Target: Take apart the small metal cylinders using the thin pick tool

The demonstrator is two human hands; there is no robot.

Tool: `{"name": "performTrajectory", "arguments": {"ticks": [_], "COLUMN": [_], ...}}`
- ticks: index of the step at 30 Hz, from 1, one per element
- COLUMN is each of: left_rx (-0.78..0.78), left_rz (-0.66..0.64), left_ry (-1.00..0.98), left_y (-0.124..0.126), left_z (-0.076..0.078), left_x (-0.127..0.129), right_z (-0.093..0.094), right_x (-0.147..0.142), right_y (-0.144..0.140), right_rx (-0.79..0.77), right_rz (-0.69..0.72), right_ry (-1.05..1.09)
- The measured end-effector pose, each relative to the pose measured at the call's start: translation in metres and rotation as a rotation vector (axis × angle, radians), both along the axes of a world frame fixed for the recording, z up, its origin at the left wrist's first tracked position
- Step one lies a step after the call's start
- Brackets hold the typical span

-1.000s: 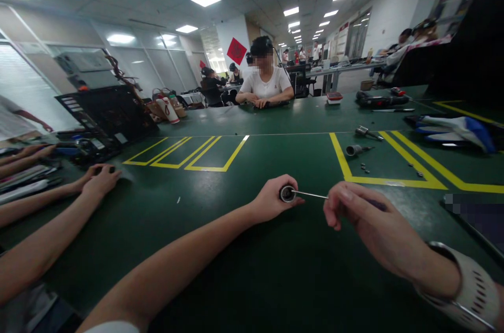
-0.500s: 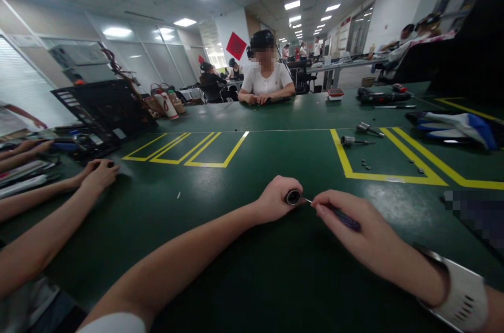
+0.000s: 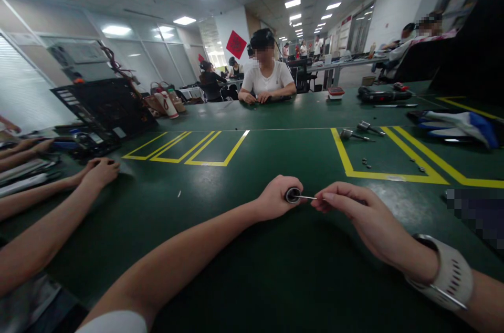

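My left hand (image 3: 277, 197) is closed around a dark cylindrical part with a round hollow end (image 3: 292, 195), which faces me. From the right, my right hand (image 3: 344, 200) pinches a screwdriver. Its thin metal shaft (image 3: 306, 197) reaches into the open end of the cylinder, while my fingers mostly cover the handle. Beyond my hands, inside a yellow taped box, lie two metal parts with shafts, a nearer one (image 3: 347, 134) and a farther one (image 3: 367, 126). Several tiny metal pieces (image 3: 366, 164) are scattered in the same box.
Yellow tape (image 3: 207, 163) marks more boxes on the green table (image 3: 220, 196). Blue-and-white gloves (image 3: 457, 125) and a black tool (image 3: 381, 95) lie at the right. Another person's hands (image 3: 100, 171) rest at the left, near a black computer case (image 3: 104, 107). A person (image 3: 268, 78) sits opposite.
My right hand has rotated at the wrist, and its fingers now cover more of the screwdriver handle. The shaft lies more level. My left hand stays where it was.
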State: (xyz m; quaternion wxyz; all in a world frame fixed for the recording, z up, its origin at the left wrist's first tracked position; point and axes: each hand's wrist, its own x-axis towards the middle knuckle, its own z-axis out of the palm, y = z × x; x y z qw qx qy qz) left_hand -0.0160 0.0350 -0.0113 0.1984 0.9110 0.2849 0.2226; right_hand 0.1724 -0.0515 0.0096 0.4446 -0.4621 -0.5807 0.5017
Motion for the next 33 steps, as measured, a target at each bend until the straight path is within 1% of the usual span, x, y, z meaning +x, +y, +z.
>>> {"name": "performTrajectory", "arguments": {"ticks": [2, 5, 7, 8, 10, 12, 16, 18, 20, 22, 23, 26, 28, 30, 33], "left_rx": [0.023, 0.093, 0.137, 0.153, 0.171, 0.170, 0.111, 0.072, 0.046, 0.038, 0.043, 0.104, 0.168, 0.217, 0.230], "left_rz": [-0.003, 0.012, 0.028, 0.030, 0.027, 0.024, 0.038, 0.062, 0.084, 0.102, 0.110, 0.128, 0.134, 0.132, 0.122], "left_ry": [0.026, 0.047, 0.066, 0.077, 0.094, 0.087, 0.030, 0.013, -0.003, -0.013, -0.011, 0.024, 0.074, 0.134, 0.181], "left_y": [0.000, 0.001, 0.002, 0.002, 0.001, 0.000, 0.000, 0.000, 0.001, 0.003, 0.003, 0.004, 0.003, 0.002, 0.001], "left_z": [0.000, -0.003, -0.005, -0.006, -0.006, -0.006, -0.003, -0.002, -0.003, -0.003, -0.004, -0.005, -0.004, -0.003, -0.002], "left_x": [0.000, 0.000, 0.000, 0.000, 0.000, 0.000, -0.001, -0.001, 0.000, 0.000, 0.000, 0.001, 0.000, 0.000, 0.000], "right_z": [0.003, 0.009, 0.011, 0.012, 0.013, 0.014, 0.009, 0.005, 0.002, 0.002, 0.003, 0.008, 0.010, 0.008, 0.001], "right_x": [-0.002, -0.007, -0.011, -0.012, -0.012, -0.008, 0.003, 0.005, 0.004, 0.002, 0.000, -0.004, -0.004, -0.002, 0.004], "right_y": [-0.005, -0.013, -0.016, -0.016, -0.014, -0.008, 0.005, 0.009, 0.010, 0.009, 0.007, 0.004, 0.005, 0.008, 0.015], "right_rx": [0.154, 0.439, 0.553, 0.567, 0.519, 0.392, 0.100, 0.011, -0.038, -0.025, 0.008, 0.147, 0.184, 0.145, 0.004], "right_rz": [-0.005, 0.019, 0.044, 0.050, 0.058, 0.052, 0.025, 0.019, 0.005, -0.013, -0.022, -0.020, -0.007, 0.009, 0.026], "right_ry": [-0.196, -0.527, -0.663, -0.695, -0.678, -0.571, -0.181, 0.004, 0.112, 0.105, 0.050, -0.203, -0.287, -0.228, 0.003]}}
